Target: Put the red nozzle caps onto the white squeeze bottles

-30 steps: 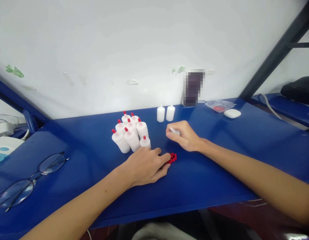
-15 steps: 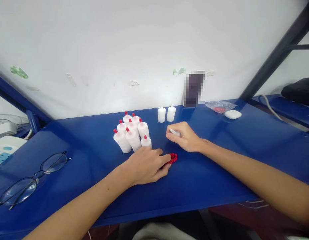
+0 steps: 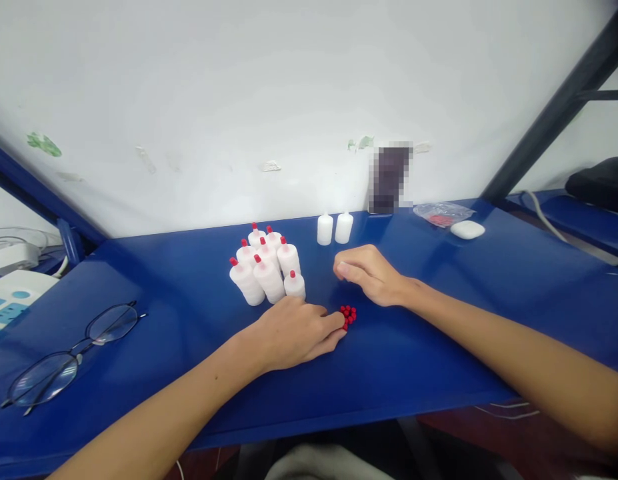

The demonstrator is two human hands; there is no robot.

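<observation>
Along the left edge of the glossy blue counter (image 3: 413, 367), a white power strip with blue sockets (image 3: 26, 283) is partly cut off by the view. Toward the counter's front left corner lies a pair of eyeglasses with thin dark frames (image 3: 79, 359). Left of the counter's middle, eight white round plastic bottles with red caps (image 3: 267, 279) stand upright in a close cluster. The person's left hand (image 3: 296, 333) reaches in from the front edge, palm down, just in front of the cluster's rightmost bottle and partly hiding its base. Its thumb and forefinger are held narrow at the near left side of a small pile of loose red caps (image 3: 351, 312); whether a cap is pinched between them cannot be told.

Near the back edge, two white uncapped bottles (image 3: 325, 230) stand upright, side by side and apart. In front of them the right hand (image 3: 369, 273) is curled into a loose fist, thumb over fingers; what it may enclose is hidden. Behind it, a dark, blurred-out rectangular object (image 3: 389, 179) leans against the wall. Toward the back right corner lie a clear plastic bag with red contents (image 3: 441, 214) and a white rounded object (image 3: 467, 230), close together.
</observation>
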